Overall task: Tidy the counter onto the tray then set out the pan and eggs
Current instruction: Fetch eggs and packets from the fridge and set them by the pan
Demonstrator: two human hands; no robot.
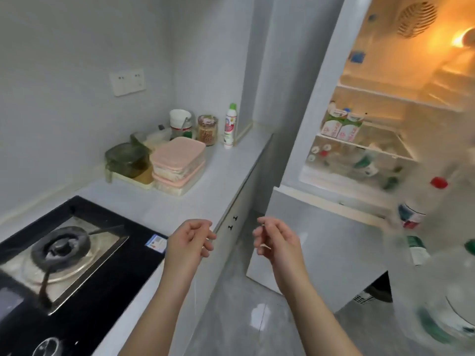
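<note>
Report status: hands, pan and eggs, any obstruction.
Empty, loosely curled: left hand, right hand. Stove burner bare, no pan or eggs seen. Fridge open, nothing blocking the hands.

Right of the right hand point(276, 240), the standing bottles point(413, 217) smear into blur, and the big bottle point(447, 304) nearest it runs off the right and bottom edges. Beyond that hand, the print on the cartons point(341, 124) is too soft to read. Left of the left hand point(190, 240), the hob point(115, 265) is cut by the left and bottom edges, and its sticker point(156, 243) is illegible. Far beyond that hand, the pink boxes point(178, 158) hide part of a clear bag point(156, 137).
</note>
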